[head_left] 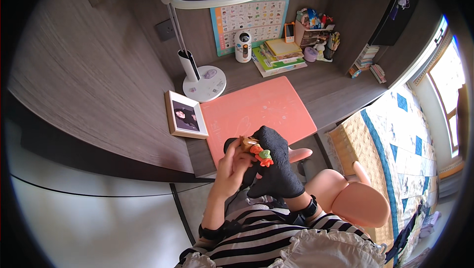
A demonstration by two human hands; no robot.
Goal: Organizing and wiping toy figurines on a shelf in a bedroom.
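Over the near edge of the pink desk mat [256, 115], my bare left hand [232, 164] is closed, its fingers gripping a small colourful ornament [265, 157]. The ornament has red-orange and green parts, and a brownish-gold piece sits at its upper end under my fingertips. Coming from the right, my right hand [277, 169] is covered by black, fuzzy fabric [271, 142], which hides its fingers. The ornament lies against this fabric. More black material shows behind my left fingers. Whether my right hand grips anything cannot be seen.
A white ring lamp [202, 84] stands behind the mat, with a framed photo [186, 115] at the left. Books [281, 53], a white robot-shaped device [243, 47] and a pen holder [332, 46] line the back. A peach chair [360, 204] and a bed [395, 139] are at right.
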